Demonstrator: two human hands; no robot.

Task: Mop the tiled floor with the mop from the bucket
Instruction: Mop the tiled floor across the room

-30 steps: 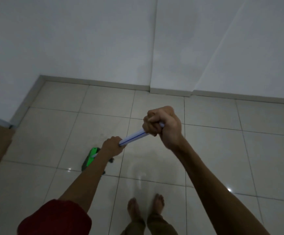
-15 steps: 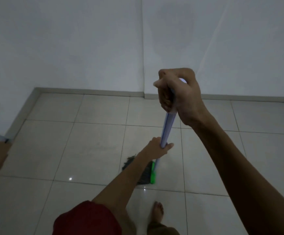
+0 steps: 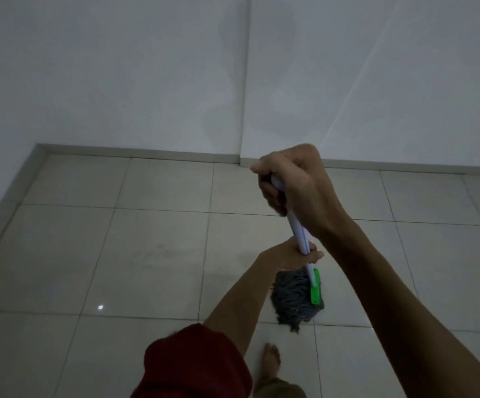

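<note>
Grey mop (image 3: pixel 294 300) below L hand (image 3: pixel 292 253); R hand (image 3: pixel 294 186) above

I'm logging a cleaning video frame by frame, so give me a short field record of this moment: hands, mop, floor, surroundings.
right hand: grips the top of the mop handle
left hand: grips the handle lower down, just above the mop head
mop head: grey strands under a green clamp, lying on the tiled floor
feet: one bare foot visible, near the mop head
clothing: red sleeve on the left arm
background: plain white wall
</note>
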